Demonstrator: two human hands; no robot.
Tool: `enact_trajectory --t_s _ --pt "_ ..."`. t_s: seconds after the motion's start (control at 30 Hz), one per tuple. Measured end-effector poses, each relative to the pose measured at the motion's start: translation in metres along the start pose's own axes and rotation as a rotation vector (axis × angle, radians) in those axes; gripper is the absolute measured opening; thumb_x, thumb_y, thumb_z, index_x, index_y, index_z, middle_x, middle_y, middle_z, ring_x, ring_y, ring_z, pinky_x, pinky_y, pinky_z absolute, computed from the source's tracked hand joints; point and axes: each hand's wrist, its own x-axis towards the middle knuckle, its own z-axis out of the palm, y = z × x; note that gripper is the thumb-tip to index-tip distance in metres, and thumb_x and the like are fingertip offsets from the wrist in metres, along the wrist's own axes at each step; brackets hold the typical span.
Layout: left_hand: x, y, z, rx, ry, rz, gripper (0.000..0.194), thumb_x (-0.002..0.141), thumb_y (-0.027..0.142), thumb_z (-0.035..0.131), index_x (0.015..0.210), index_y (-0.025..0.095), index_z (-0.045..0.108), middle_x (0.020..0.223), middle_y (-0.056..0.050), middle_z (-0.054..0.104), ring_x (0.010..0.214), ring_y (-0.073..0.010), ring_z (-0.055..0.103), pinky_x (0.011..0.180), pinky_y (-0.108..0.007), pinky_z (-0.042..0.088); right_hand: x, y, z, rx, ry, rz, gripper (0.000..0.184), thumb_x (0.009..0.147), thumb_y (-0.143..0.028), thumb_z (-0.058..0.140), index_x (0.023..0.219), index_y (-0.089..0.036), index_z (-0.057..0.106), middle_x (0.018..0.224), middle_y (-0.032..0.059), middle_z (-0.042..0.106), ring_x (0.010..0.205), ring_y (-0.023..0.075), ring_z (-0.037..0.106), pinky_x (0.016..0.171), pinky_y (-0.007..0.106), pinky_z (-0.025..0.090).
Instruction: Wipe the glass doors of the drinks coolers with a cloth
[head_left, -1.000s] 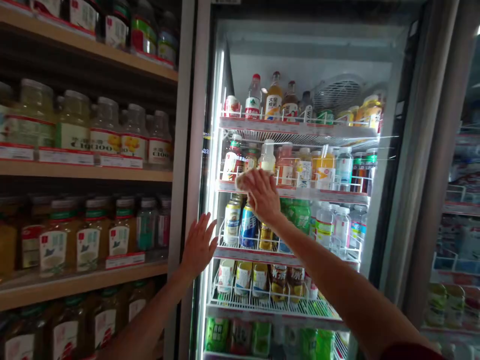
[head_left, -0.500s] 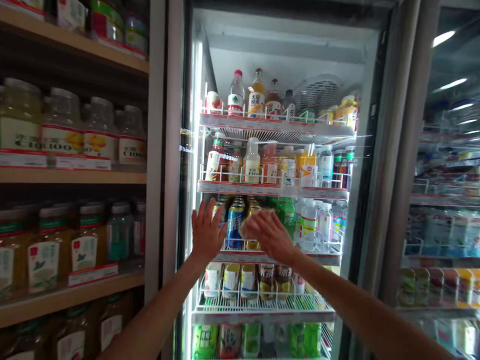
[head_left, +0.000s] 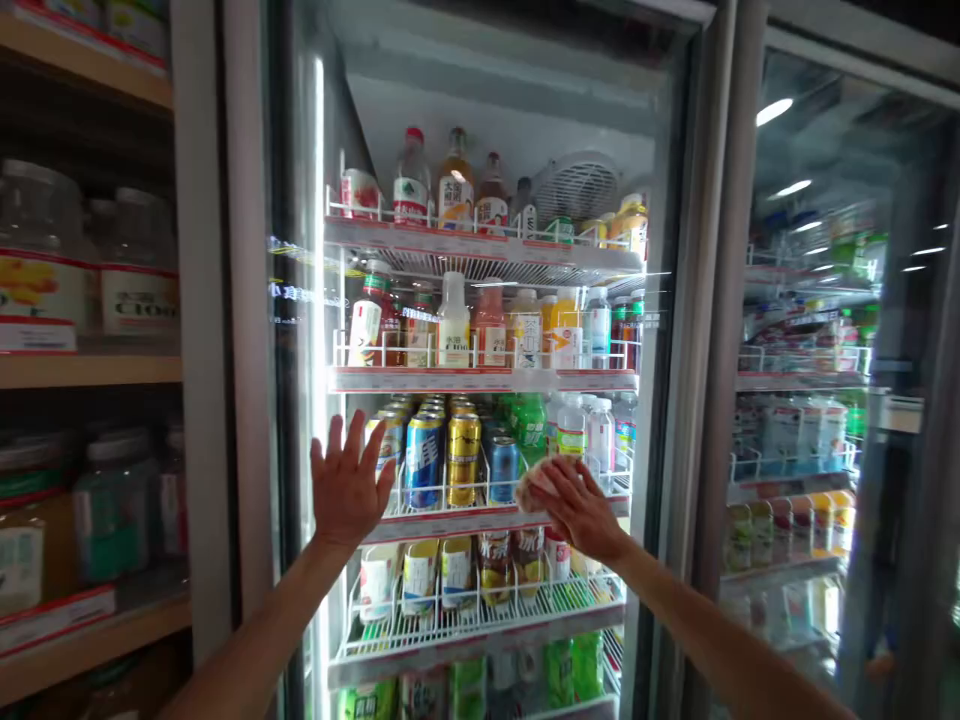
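In the head view my left hand [head_left: 346, 485] is raised at the glass door [head_left: 495, 85] of a lit drinks cooler. Its fingers are spread and it holds nothing. My right hand [head_left: 592, 520] presses a crumpled pale cloth [head_left: 537, 486] flat against the same glass, over the middle shelves. Behind the door, between my hands, stand a blue can [head_left: 422, 462], a gold can [head_left: 463, 460] and a smaller blue can [head_left: 502, 470]. A green bottle [head_left: 529, 425] is partly hidden above the cloth.
Bottles line the upper cooler shelves [head_left: 480, 378], with more cans on the shelf below. Open wooden shelving [head_left: 90, 370] holding bottles stands at the left. Another glass-door cooler [head_left: 802, 385] is at the right, beyond the metal door frame [head_left: 716, 300].
The view has turned right, so the cooler sits further left. My right hand has slid the cloth right and slightly down, uncovering cans. My left hand remains spread, slightly further left.
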Motion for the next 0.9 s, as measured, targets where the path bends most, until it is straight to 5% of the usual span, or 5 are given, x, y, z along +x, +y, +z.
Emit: enact_trajectory --t_s 0.2,0.37,0.53,0.77,0.9 --pt "-0.001 0.000 0.001 0.014 0.020 0.007 0.064 0.083 0.031 0.050 0.140 0.029 0.021 0.148 -0.005 0.020 0.137 -0.0286 0.015 0.110 -0.052 0.012 -0.018 0.031 0.003 -0.149 0.321 0.553 0.061 0.085 -0.020 0.042 0.141 -0.022 0.020 0.147 0.0148 0.023 0.135 0.0315 0.021 0.102 0.058 0.030" --pt "-0.001 0.000 0.002 0.020 0.014 0.011 0.064 0.083 0.031 0.050 0.140 0.029 0.022 0.147 -0.007 0.023 0.136 -0.0292 0.016 0.109 -0.053 0.014 -0.071 0.016 0.002 -0.067 0.070 0.375 0.065 0.083 -0.020 0.046 0.141 -0.032 0.019 0.146 0.0078 0.026 0.133 0.0300 0.026 0.099 0.056 0.037" --pt "-0.002 0.000 0.003 0.009 0.022 -0.012 0.063 0.083 0.032 0.050 0.139 0.030 0.022 0.147 -0.006 0.022 0.137 -0.0276 0.015 0.110 -0.052 0.012 -0.059 0.051 -0.003 -0.089 0.273 0.660 0.061 0.087 -0.022 0.038 0.142 -0.029 0.013 0.149 0.0097 0.019 0.135 0.0309 0.020 0.102 0.060 0.031" --pt "-0.002 0.000 0.003 -0.015 0.025 0.003 0.064 0.083 0.032 0.051 0.140 0.030 0.021 0.148 -0.004 0.020 0.136 -0.0294 0.016 0.110 -0.053 0.012 -0.087 -0.061 0.010 -0.035 0.159 0.544 0.065 0.083 -0.020 0.042 0.139 -0.041 0.019 0.148 -0.0040 0.021 0.131 0.0305 0.031 0.092 0.056 0.047" --pt "-0.001 -0.001 0.001 0.000 0.008 -0.006 0.066 0.083 0.032 0.049 0.140 0.032 0.016 0.150 0.001 0.013 0.137 -0.0289 0.015 0.110 -0.054 0.012 -0.055 -0.011 0.007 -0.060 0.170 0.544 0.070 0.081 -0.019 0.042 0.141 -0.038 0.011 0.151 -0.0046 0.007 0.135 0.0318 0.020 0.100 0.061 0.037"
